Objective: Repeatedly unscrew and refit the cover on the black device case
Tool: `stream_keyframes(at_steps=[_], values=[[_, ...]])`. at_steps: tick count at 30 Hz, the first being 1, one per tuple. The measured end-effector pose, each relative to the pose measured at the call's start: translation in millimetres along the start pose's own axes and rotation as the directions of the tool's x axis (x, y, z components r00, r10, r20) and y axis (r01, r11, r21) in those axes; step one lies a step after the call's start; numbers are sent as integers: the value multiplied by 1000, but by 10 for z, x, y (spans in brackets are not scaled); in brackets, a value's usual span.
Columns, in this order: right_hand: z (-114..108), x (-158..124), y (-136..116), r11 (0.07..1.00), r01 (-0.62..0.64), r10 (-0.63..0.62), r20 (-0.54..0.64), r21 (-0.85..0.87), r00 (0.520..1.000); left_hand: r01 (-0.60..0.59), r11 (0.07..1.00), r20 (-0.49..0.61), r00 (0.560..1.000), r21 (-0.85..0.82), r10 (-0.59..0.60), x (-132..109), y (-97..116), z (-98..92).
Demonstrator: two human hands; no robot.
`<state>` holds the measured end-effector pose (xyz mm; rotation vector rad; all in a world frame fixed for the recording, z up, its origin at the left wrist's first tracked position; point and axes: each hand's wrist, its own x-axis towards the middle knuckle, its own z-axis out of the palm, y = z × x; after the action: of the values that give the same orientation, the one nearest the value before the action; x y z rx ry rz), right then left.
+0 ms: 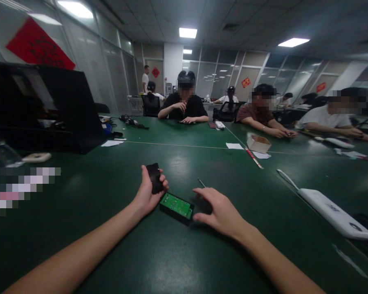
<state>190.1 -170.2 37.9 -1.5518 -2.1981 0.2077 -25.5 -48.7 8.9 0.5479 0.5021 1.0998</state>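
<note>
Circuit board [177, 205] in black case [174, 215], flat on the surface [141, 253] between my hands; long axis slants from beside left grip [147, 197] nearward to right grip [219, 210]. Left grip clasps a black panel [155, 178]; right grip spread, thumb beside the case, contact unclear.

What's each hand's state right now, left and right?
Left hand: closed, holding a black cover.
Right hand: open, no object visible in its grasp, beside the black case with the green circuit board.
</note>
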Motion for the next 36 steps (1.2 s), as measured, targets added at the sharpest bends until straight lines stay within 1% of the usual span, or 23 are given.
stream_keyframes(at_steps=[2,5,7,12,14,17,19,21,24,27,29,32,36], values=[[126,10,-90,998,-16,14,20,67,1000,13,1000,-5,1000,-25,-13,24,8,-23],[259,26,-175,998,-12,11,15,57,1000,27,999,4,1000,-35,-27,29,11,-25],[287,28,-187,998,1,0,-6,65,1000,44,998,21,999,-55,-43,24,6,-17],[214,9,-158,979,-48,65,-83,197,994,82,993,53,996,-85,-78,3,-9,15],[167,1,-149,974,-35,67,-140,224,988,85,994,60,995,-73,-81,-16,-7,41],[117,-7,-130,975,66,-19,-215,214,976,94,994,98,991,-56,-88,-55,6,95],[105,-12,-113,972,132,-83,-240,195,967,93,995,123,988,-39,-88,-85,15,132],[107,-16,-99,970,169,-123,-248,174,961,72,997,130,989,-26,-68,-114,21,163],[117,-22,-96,965,201,-161,-224,170,961,34,999,159,987,-41,-27,-150,17,192],[122,-28,-105,961,211,-175,-197,179,965,19,999,207,978,-50,-8,-167,12,205],[123,-33,-111,961,215,-184,-180,173,966,-11,1000,205,979,-27,16,-177,16,219],[123,-35,-121,959,237,-209,-173,157,962,-111,993,191,976,44,101,-211,32,264],[114,-25,-141,956,260,-231,-202,135,952,-234,959,232,953,162,193,-287,48,348]])
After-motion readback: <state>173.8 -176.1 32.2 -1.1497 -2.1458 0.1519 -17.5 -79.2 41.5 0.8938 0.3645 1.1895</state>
